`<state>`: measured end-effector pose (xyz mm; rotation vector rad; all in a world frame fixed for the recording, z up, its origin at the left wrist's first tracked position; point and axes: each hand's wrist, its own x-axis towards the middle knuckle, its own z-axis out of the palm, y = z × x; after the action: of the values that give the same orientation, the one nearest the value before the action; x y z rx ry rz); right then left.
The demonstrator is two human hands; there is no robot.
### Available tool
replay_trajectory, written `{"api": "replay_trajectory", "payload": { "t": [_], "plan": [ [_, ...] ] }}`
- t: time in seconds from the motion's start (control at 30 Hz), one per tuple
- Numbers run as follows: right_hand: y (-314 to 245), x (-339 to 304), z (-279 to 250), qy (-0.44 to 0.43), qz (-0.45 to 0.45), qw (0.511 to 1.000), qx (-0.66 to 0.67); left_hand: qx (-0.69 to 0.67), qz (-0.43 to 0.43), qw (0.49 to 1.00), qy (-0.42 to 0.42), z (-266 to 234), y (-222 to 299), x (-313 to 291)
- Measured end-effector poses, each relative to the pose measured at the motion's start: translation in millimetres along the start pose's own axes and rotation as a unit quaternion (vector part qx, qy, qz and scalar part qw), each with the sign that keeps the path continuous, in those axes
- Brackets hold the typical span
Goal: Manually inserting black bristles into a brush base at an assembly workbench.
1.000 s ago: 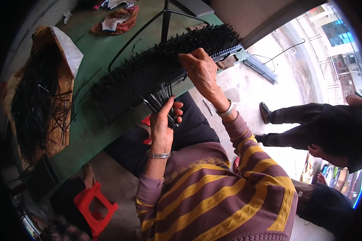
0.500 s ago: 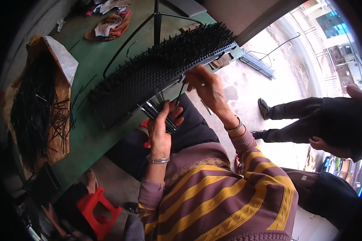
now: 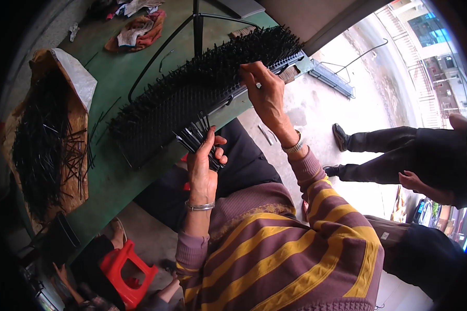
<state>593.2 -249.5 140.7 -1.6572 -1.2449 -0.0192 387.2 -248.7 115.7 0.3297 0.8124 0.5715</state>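
My left hand is closed round a fanned bundle of thin black strips, their pale shiny ends pointing up and left. Beyond it lies a long black perforated panel, tilted across the table. Dense upright black bristles cover its far side and right end, while holes show along the near left part. My right hand is pinched at the panel, right of its middle, beside the bristles. Whatever its fingertips hold is hidden.
The panel rests on a green table. An open brown sack of loose black strips lies left. A black metal frame stands behind the panel, near crumpled gloves. A red stool is lower left; another person stands right.
My right hand has moved from just above the bundle, where it held a dark strip, up to the panel beside the bristles. My left hand still grips the bundle, shifted slightly.
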Motion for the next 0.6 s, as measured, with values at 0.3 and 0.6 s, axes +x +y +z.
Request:
{"api": "replay_trajectory", "payload": {
  "t": [0.3,0.6],
  "plan": [
    [5,-3,11,0.011,-0.065,0.991,-0.12,0.021,0.033,0.999,-0.007,3,-2,-3],
    [-27,-19,-4,-0.087,-0.016,0.993,-0.084,0.064,0.029,0.998,-0.009,5,4,-11]
  ]
}}
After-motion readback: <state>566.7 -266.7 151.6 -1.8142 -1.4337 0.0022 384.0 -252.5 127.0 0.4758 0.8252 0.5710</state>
